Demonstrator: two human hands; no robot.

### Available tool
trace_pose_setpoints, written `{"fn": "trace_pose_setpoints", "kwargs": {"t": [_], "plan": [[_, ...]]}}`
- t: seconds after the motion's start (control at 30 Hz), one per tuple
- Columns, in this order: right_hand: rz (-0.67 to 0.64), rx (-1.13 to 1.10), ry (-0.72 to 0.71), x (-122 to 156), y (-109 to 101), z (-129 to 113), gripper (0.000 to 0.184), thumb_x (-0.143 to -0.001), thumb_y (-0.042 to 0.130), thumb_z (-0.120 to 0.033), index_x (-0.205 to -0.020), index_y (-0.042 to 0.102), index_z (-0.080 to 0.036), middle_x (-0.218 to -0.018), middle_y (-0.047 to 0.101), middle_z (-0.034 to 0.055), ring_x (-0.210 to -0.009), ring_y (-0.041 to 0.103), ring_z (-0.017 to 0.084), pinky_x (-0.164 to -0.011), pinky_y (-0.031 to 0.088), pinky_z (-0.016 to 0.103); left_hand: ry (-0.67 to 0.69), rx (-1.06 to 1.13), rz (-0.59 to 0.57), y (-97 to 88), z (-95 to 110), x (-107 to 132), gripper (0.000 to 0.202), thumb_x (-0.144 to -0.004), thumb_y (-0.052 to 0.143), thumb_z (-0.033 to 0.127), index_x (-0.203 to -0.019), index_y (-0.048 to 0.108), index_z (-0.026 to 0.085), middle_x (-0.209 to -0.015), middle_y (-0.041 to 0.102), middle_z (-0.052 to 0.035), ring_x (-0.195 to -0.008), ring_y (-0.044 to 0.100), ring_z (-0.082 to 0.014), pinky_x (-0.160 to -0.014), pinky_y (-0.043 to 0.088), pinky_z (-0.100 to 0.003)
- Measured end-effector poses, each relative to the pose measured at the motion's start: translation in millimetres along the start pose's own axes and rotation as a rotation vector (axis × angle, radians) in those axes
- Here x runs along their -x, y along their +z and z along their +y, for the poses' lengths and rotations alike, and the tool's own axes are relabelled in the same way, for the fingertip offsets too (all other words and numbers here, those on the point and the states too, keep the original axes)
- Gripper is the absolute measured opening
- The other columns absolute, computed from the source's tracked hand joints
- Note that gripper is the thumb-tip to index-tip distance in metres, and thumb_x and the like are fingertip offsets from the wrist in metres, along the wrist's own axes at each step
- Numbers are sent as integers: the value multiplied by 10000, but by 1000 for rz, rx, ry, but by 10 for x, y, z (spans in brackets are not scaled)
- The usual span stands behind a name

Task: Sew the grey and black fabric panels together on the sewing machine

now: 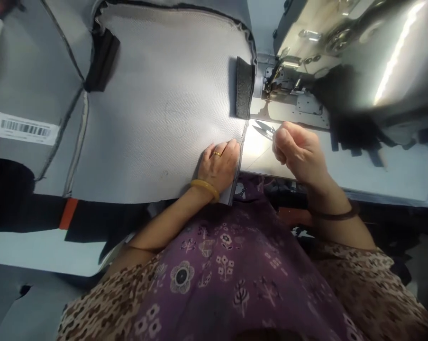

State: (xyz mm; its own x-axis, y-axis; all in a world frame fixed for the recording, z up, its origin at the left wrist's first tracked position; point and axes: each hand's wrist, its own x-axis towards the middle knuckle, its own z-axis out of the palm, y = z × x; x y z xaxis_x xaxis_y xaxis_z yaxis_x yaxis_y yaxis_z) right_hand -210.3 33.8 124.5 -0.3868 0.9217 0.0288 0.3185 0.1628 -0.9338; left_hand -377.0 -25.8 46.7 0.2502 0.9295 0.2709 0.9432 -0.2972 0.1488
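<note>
Pale table under woven grey fabric, left fingers flat, right fingers clenching steel snips.

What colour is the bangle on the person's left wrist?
The bangle is amber yellow, seen best in the head view.

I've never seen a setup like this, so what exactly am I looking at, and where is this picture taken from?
This picture comes from a camera worn on the person's head, looking forward and down, so their arms and patterned top show at the bottom. At upper right is an industrial sewing machine. On the pale table lies a grey textured fabric panel with dark edging and a dark foam piece near the machine. The person's left hand, wearing a ring and a bangle, rests flat on the panel. The right hand is closed and appears to hold small thread snips, though the fingers hide their handles.
</note>
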Motion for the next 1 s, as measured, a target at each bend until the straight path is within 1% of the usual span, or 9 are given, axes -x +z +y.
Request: {"fn": "trace_pose_setpoints", "kwargs": {"t": [0.13,0.33,0.4,0.5,0.57,0.67,0.8,0.9,1.0], "plan": [[25,-50,20,87,-58,-99,466,-864,457,-549,-560,350,-211,-480,319,-51,-425,276,61,-402,217,234,-13,37,-28,2,-25,-11,412,-922,299,220,-1301,457,186,-1383,425,-48,-1153,455,-208,-1001,296,-398],[11,225,-25,54,-94,-101,493,-838,476,-579,-547,340,-205,-533,336,-27,-514,322,80,-459,237,253,-43,233,-66,-115,-34,-11,353,-922,364,308,-1216,541,223,-1321,493,-47,-1172,448,-212,-1018,276,-410],[16,245,-59,36,-63,-109,470,-862,437,-566,-572,349,-207,-544,347,-27,-526,333,84,-477,251,256,8,394,-107,-189,-9,-19,295,-909,414,372,-1085,616,249,-1207,579,-17,-1106,498,-191,-986,306,-401],[38,348,-145,19,-93,-85,419,-888,404,-529,-622,400,-204,-568,397,-25,-536,358,84,-514,287,258,3,645,-170,-281,12,-35,286,-880,478,399,-812,671,200,-900,669,-5,-854,579,-133,-857,386,-332],[68,538,-137,13,-186,37,374,-863,458,-520,-672,464,-198,-609,454,-11,-564,389,94,-532,290,265,-128,849,-167,-320,-10,-37,337,-873,488,400,-711,658,158,-733,651,-14,-694,562,-97,-725,419,-262],[136,936,-41,25,-345,387,349,-801,545,-532,-840,566,-185,-820,557,63,-723,467,166,-533,247,281,-345,1205,-128,-348,-82,-22,368,-869,489,423,-712,657,135,-674,639,-30,-590,526,-66,-600,425,-199],[104,1202,-8,66,-397,783,342,-898,370,-433,-952,573,-163,-997,558,141,-915,470,266,-537,226,297,-477,1473,-60,-341,-138,-5,330,-849,528,427,-753,662,141,-652,636,-28,-563,531,-52,-575,443,-177],[100,1176,58,91,-367,801,357,-924,264,-349,-879,560,-154,-912,566,151,-861,488,254,-531,223,311,-517,1499,-51,-340,-127,-2,320,-846,534,425,-755,660,145,-642,628,-26,-565,546,-51,-583,459,-177],[121,853,198,191,-337,665,284,-904,332,-361,-837,543,-182,-740,551,86,-685,484,187,-545,268,304,-523,1516,-46,-353,-110,2,316,-841,544,422,-739,654,145,-618,615,-18,-554,549,-50,-581,465,-176]]}}
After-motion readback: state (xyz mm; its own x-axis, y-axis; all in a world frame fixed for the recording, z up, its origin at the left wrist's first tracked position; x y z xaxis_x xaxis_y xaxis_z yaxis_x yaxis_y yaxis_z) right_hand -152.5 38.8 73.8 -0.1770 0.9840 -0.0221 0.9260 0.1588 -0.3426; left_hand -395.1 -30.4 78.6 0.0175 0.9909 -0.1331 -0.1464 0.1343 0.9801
